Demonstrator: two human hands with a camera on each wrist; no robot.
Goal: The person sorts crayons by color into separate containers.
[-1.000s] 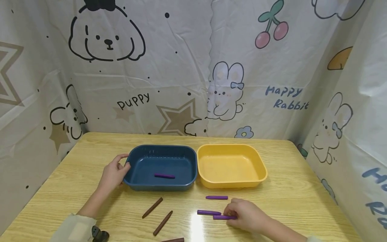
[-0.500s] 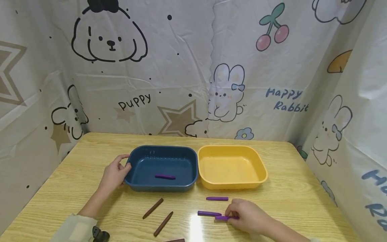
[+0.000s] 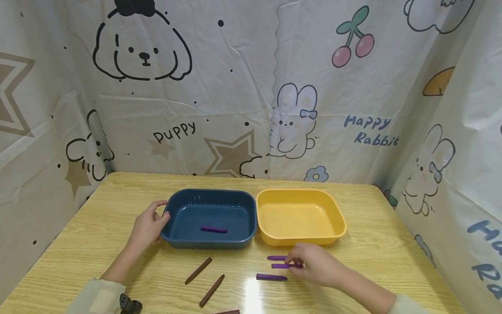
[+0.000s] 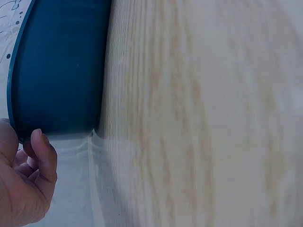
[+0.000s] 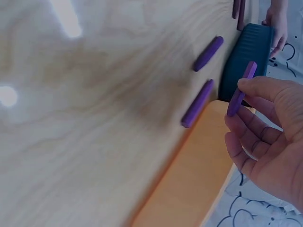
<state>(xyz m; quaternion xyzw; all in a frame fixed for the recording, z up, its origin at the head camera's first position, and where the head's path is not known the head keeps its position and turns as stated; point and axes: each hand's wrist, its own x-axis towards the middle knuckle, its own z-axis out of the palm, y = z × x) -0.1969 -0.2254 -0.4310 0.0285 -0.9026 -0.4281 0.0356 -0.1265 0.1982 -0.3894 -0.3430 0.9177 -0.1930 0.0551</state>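
Note:
My left hand (image 3: 146,227) grips the left rim of a dark blue tray (image 3: 208,244), thumb over the edge; the left wrist view shows its curled fingers (image 4: 45,158) at the tray's corner. One purple crayon (image 3: 213,229) lies inside that tray. Between thumb and fingertips my right hand (image 3: 319,267) pinches another purple crayon (image 5: 249,71), held up off the table in front of the yellow tray (image 3: 302,240). Two more purple crayons lie on the table close by, a nearer crayon (image 3: 271,277) and a farther crayon (image 3: 276,257) partly behind my fingers.
Brown crayons lie at the front left: one crayon (image 3: 198,270) below the blue tray, a second crayon (image 3: 211,290) beside it, and a third crayon (image 3: 228,312) cut off by the frame's bottom. The trays stand side by side. A printed curtain (image 3: 235,100) hangs behind the table.
My right hand has picked up the purple crayon from the table and moved it up and slightly left, toward the trays. My left hand stays on the blue tray's rim.

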